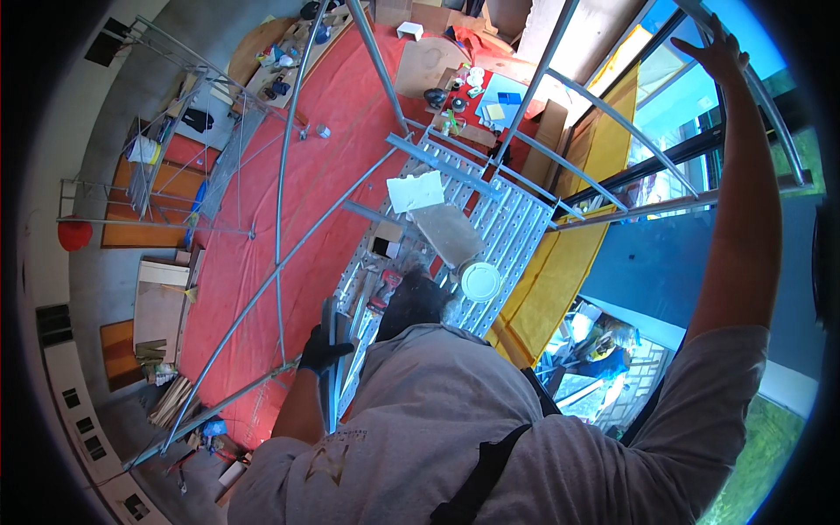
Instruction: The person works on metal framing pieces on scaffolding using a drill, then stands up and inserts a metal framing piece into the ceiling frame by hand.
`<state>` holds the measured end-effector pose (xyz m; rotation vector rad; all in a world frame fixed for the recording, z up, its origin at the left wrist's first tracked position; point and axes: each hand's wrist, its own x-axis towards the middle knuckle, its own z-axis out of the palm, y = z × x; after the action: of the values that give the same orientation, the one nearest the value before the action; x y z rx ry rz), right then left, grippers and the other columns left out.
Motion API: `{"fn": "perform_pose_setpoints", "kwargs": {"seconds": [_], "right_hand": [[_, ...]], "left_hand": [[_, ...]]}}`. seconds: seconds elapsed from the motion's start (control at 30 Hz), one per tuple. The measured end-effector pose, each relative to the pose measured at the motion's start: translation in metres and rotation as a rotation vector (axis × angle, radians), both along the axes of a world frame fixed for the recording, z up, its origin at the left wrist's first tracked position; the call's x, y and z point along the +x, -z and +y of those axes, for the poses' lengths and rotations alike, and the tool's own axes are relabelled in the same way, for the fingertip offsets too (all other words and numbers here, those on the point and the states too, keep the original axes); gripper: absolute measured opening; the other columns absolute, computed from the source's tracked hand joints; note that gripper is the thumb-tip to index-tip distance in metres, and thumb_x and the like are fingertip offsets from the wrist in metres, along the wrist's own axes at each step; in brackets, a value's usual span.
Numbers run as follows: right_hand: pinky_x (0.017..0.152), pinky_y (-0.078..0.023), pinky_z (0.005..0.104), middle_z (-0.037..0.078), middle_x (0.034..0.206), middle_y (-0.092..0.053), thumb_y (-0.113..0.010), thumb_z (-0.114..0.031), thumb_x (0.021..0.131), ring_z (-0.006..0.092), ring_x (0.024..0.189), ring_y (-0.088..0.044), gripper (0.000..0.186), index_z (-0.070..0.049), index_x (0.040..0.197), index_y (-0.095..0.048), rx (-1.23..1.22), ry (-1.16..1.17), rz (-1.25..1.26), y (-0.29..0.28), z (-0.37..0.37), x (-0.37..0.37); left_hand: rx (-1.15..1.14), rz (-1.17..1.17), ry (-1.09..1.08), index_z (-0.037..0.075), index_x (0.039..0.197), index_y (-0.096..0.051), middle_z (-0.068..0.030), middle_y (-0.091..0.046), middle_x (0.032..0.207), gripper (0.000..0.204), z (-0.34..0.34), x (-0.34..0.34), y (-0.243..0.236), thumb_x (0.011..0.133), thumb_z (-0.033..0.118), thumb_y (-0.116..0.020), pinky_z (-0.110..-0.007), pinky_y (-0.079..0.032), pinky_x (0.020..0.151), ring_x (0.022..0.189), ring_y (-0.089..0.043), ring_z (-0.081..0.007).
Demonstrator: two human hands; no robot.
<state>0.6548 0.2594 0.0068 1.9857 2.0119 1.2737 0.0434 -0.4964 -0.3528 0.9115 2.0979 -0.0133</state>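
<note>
My left hand [325, 349], in a dark glove, is closed around a long grey metal profile [332, 385] at the platform's left edge. Raised high at the upper right, my right hand [719, 58] is bare, its fingers spread. It reaches beside a curved metal tube [770, 105] near the window; whether it touches the tube I cannot tell. Before me on the perforated metal platform [516, 223] lie a white sheet [416, 192], a grey flat board [447, 234] and a round white lid [480, 282]. A red tool [385, 287] lies close to my feet, partly hidden.
Scaffold tubes [280, 201] surround the platform, with a diagonal brace on the left. Far below, red sheeting [254, 297] covers the floor. Another scaffold [188, 131] stands at the left. A cluttered red table [477, 101] stands ahead; yellow sheeting [547, 284] runs along the window side.
</note>
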Motion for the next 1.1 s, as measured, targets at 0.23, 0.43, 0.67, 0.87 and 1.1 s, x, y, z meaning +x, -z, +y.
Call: {"fn": "perform_pose_setpoints", "kwargs": {"seconds": [0.23, 0.43, 0.67, 0.87, 1.1], "right_hand": [[0.115, -0.024, 0.0686, 0.035, 0.153, -0.037, -0.068, -0.092, 0.064, 0.0513, 0.142, -0.038, 0.136, -0.022, 0.166, -0.011, -0.018, -0.026, 0.175, 0.006, -0.004, -0.023], [0.123, -0.006, 0.0660, 0.036, 0.162, -0.024, -0.078, -0.081, 0.064, 0.0466, 0.154, -0.021, 0.142, -0.012, 0.166, -0.006, -0.182, 0.055, 0.337, -0.016, -0.055, -0.039], [0.128, -0.007, 0.0559, 0.030, 0.166, -0.021, -0.093, -0.061, 0.058, 0.0478, 0.156, -0.014, 0.144, -0.023, 0.167, -0.007, -0.178, 0.044, 0.558, -0.041, -0.089, -0.059], [0.124, -0.011, 0.0642, 0.034, 0.159, -0.029, -0.087, -0.070, 0.061, 0.0483, 0.151, -0.027, 0.140, -0.016, 0.166, -0.011, -0.167, 0.013, 0.377, -0.012, -0.044, -0.043], [0.115, -0.021, 0.0735, 0.030, 0.152, -0.041, -0.083, -0.073, 0.065, 0.0467, 0.141, -0.039, 0.132, -0.022, 0.165, -0.014, -0.037, -0.197, 0.235, 0.004, 0.008, 0.022]], "left_hand": [[0.446, -0.077, -0.231, 0.005, 0.138, -0.050, -0.0188, -0.062, 0.129, 0.096, 0.081, -0.001, -0.057, 0.064, 0.045, -0.094, -0.046, -0.050, 0.100, 0.120, -0.062, -0.0345], [0.713, -0.038, -0.028, 0.008, 0.140, -0.049, -0.0165, -0.059, 0.130, 0.094, 0.165, -0.010, -0.091, 0.064, 0.040, -0.093, -0.046, -0.050, 0.101, 0.124, -0.059, -0.0353], [0.807, 0.016, 0.182, 0.009, 0.147, -0.041, -0.0200, -0.052, 0.133, 0.103, 0.241, -0.026, -0.093, 0.062, 0.037, -0.092, -0.050, -0.047, 0.104, 0.126, -0.055, -0.0384], [0.931, -0.081, 0.220, 0.007, 0.161, -0.016, -0.0169, -0.054, 0.127, 0.127, 0.261, -0.029, -0.100, 0.062, 0.031, -0.092, -0.050, -0.044, 0.106, 0.122, -0.056, -0.0385], [0.786, -0.019, -0.027, 0.008, 0.140, -0.046, -0.0184, -0.060, 0.126, 0.095, 0.198, -0.056, -0.074, 0.064, 0.040, -0.093, -0.047, -0.051, 0.097, 0.118, -0.062, -0.0377]]}}
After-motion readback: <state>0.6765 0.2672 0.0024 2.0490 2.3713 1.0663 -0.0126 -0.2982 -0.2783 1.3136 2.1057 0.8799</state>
